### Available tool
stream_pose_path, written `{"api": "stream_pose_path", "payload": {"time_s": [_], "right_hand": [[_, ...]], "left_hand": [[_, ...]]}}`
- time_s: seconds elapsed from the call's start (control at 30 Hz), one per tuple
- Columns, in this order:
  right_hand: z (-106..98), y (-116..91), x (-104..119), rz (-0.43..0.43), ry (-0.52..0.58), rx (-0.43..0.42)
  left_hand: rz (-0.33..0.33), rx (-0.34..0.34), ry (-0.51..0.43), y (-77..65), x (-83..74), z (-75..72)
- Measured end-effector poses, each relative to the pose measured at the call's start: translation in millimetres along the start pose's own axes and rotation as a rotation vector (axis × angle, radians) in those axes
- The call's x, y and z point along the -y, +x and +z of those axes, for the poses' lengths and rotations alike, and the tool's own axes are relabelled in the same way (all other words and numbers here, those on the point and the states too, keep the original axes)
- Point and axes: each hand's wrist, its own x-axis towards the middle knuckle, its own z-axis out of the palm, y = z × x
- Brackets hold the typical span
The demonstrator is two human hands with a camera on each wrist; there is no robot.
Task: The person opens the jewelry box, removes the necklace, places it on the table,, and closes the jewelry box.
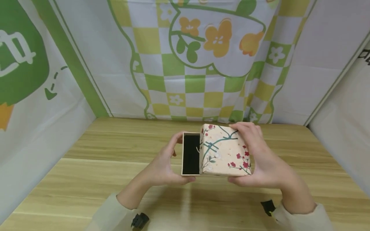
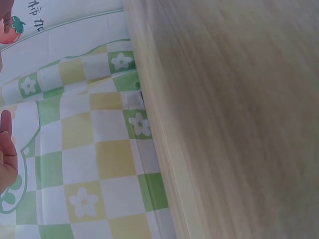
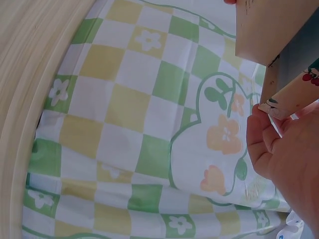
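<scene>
In the head view, my left hand (image 1: 160, 168) grips the cream box base (image 1: 190, 157) by its left side, thumb along the near edge and fingers behind. The base's inside is black, with a small pale cord at the lid's edge. My right hand (image 1: 264, 163) holds the lid (image 1: 222, 154), printed with red blossoms and teal branches, between thumb and fingers. The lid sits to the right and covers the rest of the base. The right wrist view shows a gap between the plain base (image 3: 271, 30) and the lid (image 3: 299, 94). Only fingertips (image 2: 7, 159) appear in the left wrist view.
Below the hands lies a wood-grain table (image 1: 95, 179). A checkered green, yellow and white curtain (image 1: 188, 77) hangs along its back edge, with white panels at both sides. Small black pieces show by the left sleeve (image 1: 110, 216) and the right sleeve (image 1: 303, 218).
</scene>
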Motion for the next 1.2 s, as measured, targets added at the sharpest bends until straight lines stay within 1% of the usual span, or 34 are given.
{"api": "stream_pose_path", "payload": {"time_s": [0.1, 0.33, 0.43, 0.6, 0.83, 0.93, 1.07, 1.2], "right_hand": [[-2.4, -2.4, -2.6, -0.006, 0.006, -0.005], [-9.1, -12.0, -7.9, 0.030, -0.004, -0.007], [-12.3, -16.7, -10.9, 0.028, -0.022, -0.009], [-16.8, -23.9, -16.6, 0.030, -0.040, 0.013], [-25.3, -31.1, -26.3, 0.032, -0.003, 0.052], [-30.3, -36.5, -31.5, 0.079, -0.006, 0.071], [-36.2, -45.1, -41.2, 0.143, -0.044, 0.090], [-39.9, -54.1, -54.3, 0.178, -0.077, 0.113]], "left_hand": [[-0.007, -0.001, 0.000, 0.0, -0.2, -0.8], [-0.018, -0.003, 0.022, 0.8, 0.2, -2.7], [-0.026, 0.002, 0.025, 1.4, 0.6, -2.5], [-0.021, 0.004, 0.030, 1.8, 1.2, -2.6], [-0.014, -0.003, 0.027, -0.7, 2.4, -4.8], [-0.014, -0.002, 0.029, -1.9, 4.0, -5.9], [-0.016, 0.002, 0.029, -4.0, 5.8, -7.6], [-0.032, 0.004, 0.035, -6.8, 6.5, -9.4]]}}
